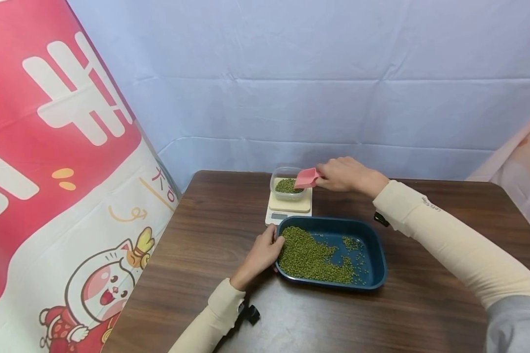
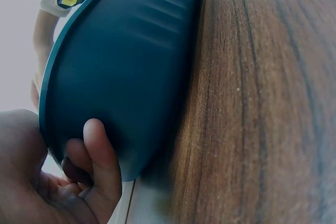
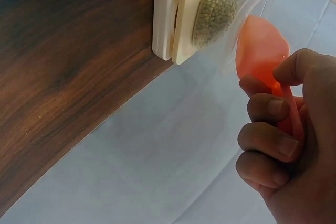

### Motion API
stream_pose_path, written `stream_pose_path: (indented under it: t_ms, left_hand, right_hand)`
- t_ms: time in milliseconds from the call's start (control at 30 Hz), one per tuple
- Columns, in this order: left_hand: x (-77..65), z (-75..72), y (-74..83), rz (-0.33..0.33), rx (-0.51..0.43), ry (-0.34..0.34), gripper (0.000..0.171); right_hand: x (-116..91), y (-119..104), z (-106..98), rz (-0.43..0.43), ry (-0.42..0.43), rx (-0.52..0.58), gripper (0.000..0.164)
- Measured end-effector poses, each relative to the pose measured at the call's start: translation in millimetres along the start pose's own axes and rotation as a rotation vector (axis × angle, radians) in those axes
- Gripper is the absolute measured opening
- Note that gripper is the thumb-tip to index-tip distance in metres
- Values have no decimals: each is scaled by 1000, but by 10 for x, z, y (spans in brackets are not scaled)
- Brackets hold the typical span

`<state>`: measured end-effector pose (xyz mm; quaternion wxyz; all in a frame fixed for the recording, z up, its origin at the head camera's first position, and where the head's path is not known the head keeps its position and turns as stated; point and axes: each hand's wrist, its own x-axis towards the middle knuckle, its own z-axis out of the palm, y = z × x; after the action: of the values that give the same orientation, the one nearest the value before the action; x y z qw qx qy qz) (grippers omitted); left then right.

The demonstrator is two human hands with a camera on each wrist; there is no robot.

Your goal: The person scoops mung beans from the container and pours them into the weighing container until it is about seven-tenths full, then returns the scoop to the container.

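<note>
My right hand (image 1: pixel 345 175) grips the handle of a pink scoop (image 1: pixel 306 178), whose blade is tilted over the right rim of a clear plastic container (image 1: pixel 287 195). Green beans (image 1: pixel 288 186) cover the container's bottom, and it stands on a white kitchen scale (image 1: pixel 307 214). In the right wrist view the scoop (image 3: pixel 260 48) shows no beans in it. My left hand (image 1: pixel 260 255) holds the left rim of a blue basin (image 1: pixel 377 245), thumb on the rim and fingers against the outer wall. More green beans (image 1: pixel 309 257) lie in the basin, heaped mostly toward its left side.
Basin and scale stand on a brown wooden table (image 1: pixel 221 220), the basin just in front of the scale. A pale cloth (image 1: pixel 291 108) hangs behind the table's far edge. To the left hangs a red and white printed banner (image 1: pixel 48 162).
</note>
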<state>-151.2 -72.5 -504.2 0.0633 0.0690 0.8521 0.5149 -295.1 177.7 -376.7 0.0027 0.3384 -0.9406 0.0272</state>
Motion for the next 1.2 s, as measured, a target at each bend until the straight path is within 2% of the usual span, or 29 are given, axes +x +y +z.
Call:
stream_pose_path:
  t_ms: [433, 900, 1200]
  left_hand:
    - [-15, -3, -3, -1, -11, -13, 16]
    - [-19, -29, 0, 1, -12, -11, 16]
    - [-12, -54, -14, 2, -1, 0, 15]
  right_hand:
    - [-58, 32, 64, 14, 21, 1, 20]
    - [-189, 80, -2, 22, 63, 0, 17]
    - [-271, 17, -95, 11, 82, -12, 16]
